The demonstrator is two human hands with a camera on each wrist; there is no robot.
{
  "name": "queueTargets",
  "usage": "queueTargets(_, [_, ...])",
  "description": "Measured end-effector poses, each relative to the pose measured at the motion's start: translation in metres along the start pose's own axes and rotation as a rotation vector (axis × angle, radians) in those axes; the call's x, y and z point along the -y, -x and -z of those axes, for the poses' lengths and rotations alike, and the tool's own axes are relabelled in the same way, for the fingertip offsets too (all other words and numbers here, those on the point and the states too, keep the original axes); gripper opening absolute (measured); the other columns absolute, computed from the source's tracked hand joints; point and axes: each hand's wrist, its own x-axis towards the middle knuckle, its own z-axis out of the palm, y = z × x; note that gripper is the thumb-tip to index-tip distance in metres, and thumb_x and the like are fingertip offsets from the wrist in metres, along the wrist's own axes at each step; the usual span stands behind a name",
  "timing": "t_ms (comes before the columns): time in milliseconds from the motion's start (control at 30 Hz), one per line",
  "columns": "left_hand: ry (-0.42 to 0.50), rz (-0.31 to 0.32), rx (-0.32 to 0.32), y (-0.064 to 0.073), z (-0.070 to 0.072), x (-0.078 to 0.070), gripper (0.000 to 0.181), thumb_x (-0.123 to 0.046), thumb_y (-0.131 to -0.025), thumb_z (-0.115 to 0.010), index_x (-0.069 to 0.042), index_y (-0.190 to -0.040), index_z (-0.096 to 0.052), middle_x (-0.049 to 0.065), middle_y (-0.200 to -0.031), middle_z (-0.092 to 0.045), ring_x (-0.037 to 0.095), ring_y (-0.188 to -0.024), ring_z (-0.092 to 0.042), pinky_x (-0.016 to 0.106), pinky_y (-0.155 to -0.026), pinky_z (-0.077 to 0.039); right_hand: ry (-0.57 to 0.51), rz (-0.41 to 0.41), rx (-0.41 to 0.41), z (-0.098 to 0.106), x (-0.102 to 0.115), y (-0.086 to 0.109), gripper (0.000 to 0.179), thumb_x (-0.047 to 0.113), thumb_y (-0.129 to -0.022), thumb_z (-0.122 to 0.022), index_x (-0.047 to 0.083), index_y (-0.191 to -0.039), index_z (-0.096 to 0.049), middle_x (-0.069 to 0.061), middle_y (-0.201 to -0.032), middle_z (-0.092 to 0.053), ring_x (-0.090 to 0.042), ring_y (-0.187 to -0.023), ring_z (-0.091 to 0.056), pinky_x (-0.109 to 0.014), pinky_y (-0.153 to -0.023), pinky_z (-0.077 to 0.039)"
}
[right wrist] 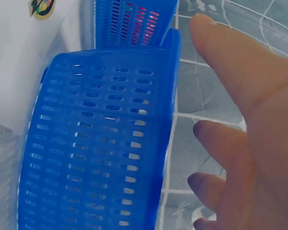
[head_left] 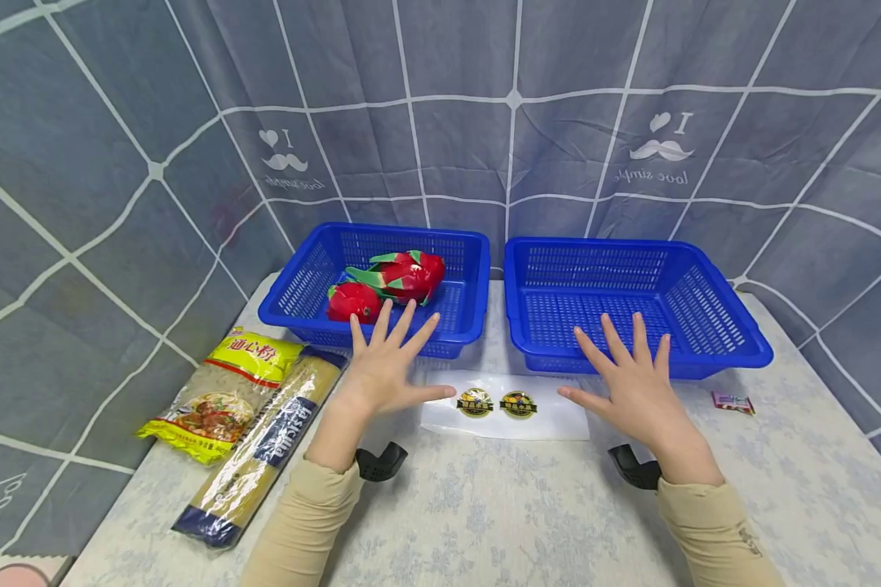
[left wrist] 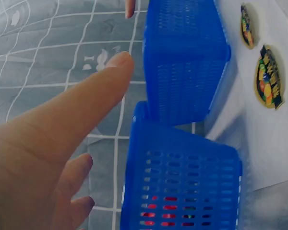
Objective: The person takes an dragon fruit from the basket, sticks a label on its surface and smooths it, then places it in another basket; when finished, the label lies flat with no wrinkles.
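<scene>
My left hand (head_left: 383, 367) is spread above the table, just in front of the left blue basket (head_left: 298, 319), and holds nothing. Inside that basket lie two red dragon fruits, a larger one (head_left: 420, 275) with green leaf tips and a smaller one (head_left: 352, 302). My right hand (head_left: 635, 387) is spread the same way before the right blue basket (head_left: 730, 346), which has nothing in it. Between the hands a white sheet with two round stickers (head_left: 475, 402) lies flat on the table. In the wrist views, each thumb reaches out beside a basket's slotted wall.
At the left lie a yellow-topped food bag (head_left: 223, 391) and a long pack of spaghetti (head_left: 264, 448), side by side. A small pink-purple wrapped packet (head_left: 732, 402) lies at the right. A grey checked curtain (head_left: 455, 147) hangs behind the baskets.
</scene>
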Motion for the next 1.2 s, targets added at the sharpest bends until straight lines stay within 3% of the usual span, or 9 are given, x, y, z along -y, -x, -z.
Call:
queueTargets(100, [0.076, -0.019, -0.042, 0.000, 0.005, 0.005, 0.096, -0.078, -0.075, -0.049, -0.030, -0.151, -0.013, 0.008, -0.157, -0.003, 0.037, -0.141, 0.006, 0.070, -0.100, 0.009, -0.032, 0.020, -0.013, 0.002, 0.000, 0.001, 0.085, 0.063, -0.085, -0.053, 0.020, -0.151, -0.022, -0.022, -0.154, -0.007, -0.035, -0.135, 0.026, -0.063, -0.100, 0.017])
queueTargets(200, [0.223, -0.042, -0.124, 0.001, 0.010, 0.013, 0.091, -0.069, -0.079, -0.055, -0.028, -0.151, -0.017, 0.006, -0.157, -0.008, 0.033, -0.142, 0.002, 0.068, -0.102, 0.005, -0.088, 0.045, -0.037, 0.007, 0.001, 0.002, 0.081, 0.058, -0.087, -0.054, 0.019, -0.151, -0.021, -0.022, -0.154, -0.007, -0.037, -0.136, 0.023, -0.064, -0.102, 0.013])
queueTargets(267, [0.366, -0.060, -0.200, 0.001, 0.014, 0.018, 0.086, -0.060, -0.082, -0.060, -0.025, -0.150, -0.022, 0.004, -0.155, -0.016, 0.028, -0.143, -0.003, 0.063, -0.106, 0.000, -0.143, 0.057, -0.065, 0.012, 0.002, 0.002, 0.078, 0.054, -0.089, -0.055, 0.019, -0.150, -0.022, -0.022, -0.154, -0.009, -0.038, -0.137, 0.019, -0.064, -0.103, 0.010])
queueTargets(433, [0.817, -0.099, -0.366, 0.002, 0.018, 0.031, 0.062, -0.029, -0.089, -0.065, -0.016, -0.144, -0.039, 0.005, -0.145, -0.041, 0.019, -0.135, -0.033, 0.046, -0.108, -0.025, -0.308, 0.060, -0.150, 0.029, 0.009, 0.000, 0.070, 0.045, -0.091, -0.058, 0.018, -0.149, -0.028, -0.015, -0.154, -0.019, -0.035, -0.141, -0.002, -0.064, -0.105, -0.009])
queueTargets(600, [1.278, -0.082, -0.453, 0.008, 0.016, 0.042, 0.036, -0.006, -0.093, -0.058, 0.000, -0.127, -0.052, 0.014, -0.116, -0.062, 0.018, -0.100, -0.061, 0.032, -0.091, -0.047, -0.427, 0.047, -0.220, 0.045, 0.025, -0.011, 0.062, 0.041, -0.092, -0.058, 0.024, -0.146, -0.034, -0.006, -0.149, -0.034, -0.030, -0.137, -0.027, -0.059, -0.102, -0.026])
queueTargets(700, [1.461, -0.027, -0.531, 0.010, 0.011, 0.047, 0.015, -0.005, -0.094, -0.055, 0.003, -0.107, -0.056, 0.009, -0.088, -0.063, 0.014, -0.070, -0.057, 0.021, -0.067, -0.049, -0.493, 0.062, -0.277, 0.051, 0.038, -0.025, 0.058, 0.040, -0.092, -0.059, 0.026, -0.144, -0.039, -0.006, -0.144, -0.041, -0.030, -0.131, -0.037, -0.056, -0.100, -0.032])
queueTargets(800, [1.549, 0.036, -0.580, 0.012, 0.002, 0.053, 0.004, -0.006, -0.094, -0.055, -0.003, -0.095, -0.053, 0.003, -0.072, -0.054, 0.013, -0.056, -0.042, 0.019, -0.051, -0.038, -0.555, 0.110, -0.333, 0.051, 0.054, -0.043, 0.054, 0.036, -0.091, -0.061, 0.022, -0.141, -0.045, -0.006, -0.137, -0.049, -0.027, -0.124, -0.046, -0.050, -0.096, -0.039])
queueTargets(900, [1.565, 0.108, -0.562, 0.015, -0.008, 0.061, 0.003, -0.007, -0.094, -0.056, -0.008, -0.094, -0.053, 0.002, -0.071, -0.055, 0.014, -0.051, -0.038, 0.019, -0.047, -0.035, -0.626, 0.166, -0.359, 0.049, 0.070, -0.063, 0.051, 0.032, -0.091, -0.063, 0.016, -0.137, -0.049, -0.006, -0.133, -0.053, -0.023, -0.117, -0.053, -0.042, -0.094, -0.043])
queueTargets(1200, [1.464, 0.328, -0.474, 0.026, -0.023, 0.084, 0.013, -0.016, -0.094, -0.059, -0.009, -0.102, -0.052, 0.000, -0.074, -0.069, 0.014, -0.043, -0.046, 0.021, -0.042, -0.036, -0.858, 0.210, -0.261, 0.039, 0.108, -0.116, 0.046, 0.029, -0.091, -0.062, 0.015, -0.133, -0.051, -0.006, -0.126, -0.058, -0.022, -0.113, -0.056, -0.038, -0.092, -0.046])
